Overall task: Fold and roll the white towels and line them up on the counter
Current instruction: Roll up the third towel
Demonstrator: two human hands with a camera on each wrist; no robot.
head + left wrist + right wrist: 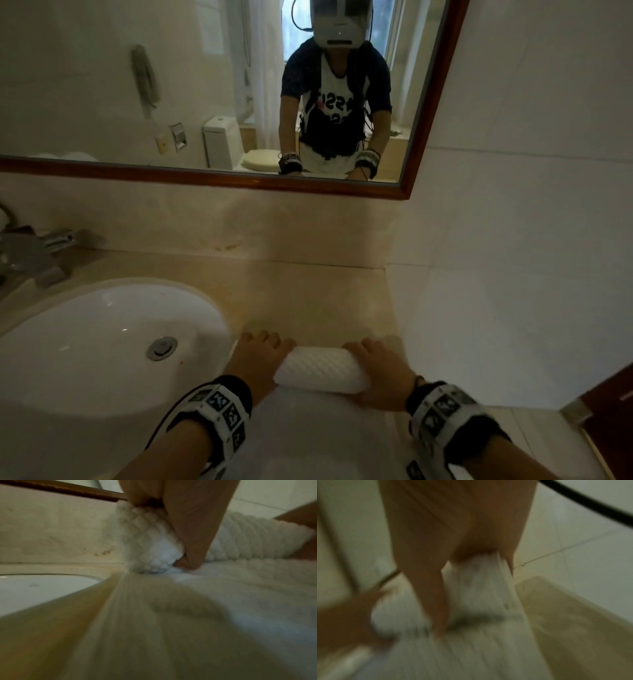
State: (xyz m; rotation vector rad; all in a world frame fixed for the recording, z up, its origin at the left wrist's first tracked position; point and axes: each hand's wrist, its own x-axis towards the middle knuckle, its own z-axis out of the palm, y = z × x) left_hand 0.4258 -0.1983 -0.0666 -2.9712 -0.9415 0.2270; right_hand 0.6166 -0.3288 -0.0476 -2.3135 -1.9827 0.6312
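Observation:
A white waffle-textured towel (pixel 322 371) lies partly rolled on the beige counter (pixel 308 298), right of the sink. Its rolled part runs left to right; a flat unrolled stretch (pixel 308 438) reaches toward me. My left hand (pixel 260 356) grips the roll's left end, fingers curled over the top. My right hand (pixel 376 366) grips the right end the same way. In the left wrist view my thumb (pixel 192 536) presses under the roll (pixel 248 538). The right wrist view is blurred; the towel (pixel 479 588) sits under my hand (pixel 453 527).
A white oval sink (pixel 102 342) with a drain lies left of the towel, a chrome faucet (pixel 37 250) behind it. A wood-framed mirror (pixel 239 178) hangs above the backsplash. A tiled wall (pixel 513 240) closes the counter's right side.

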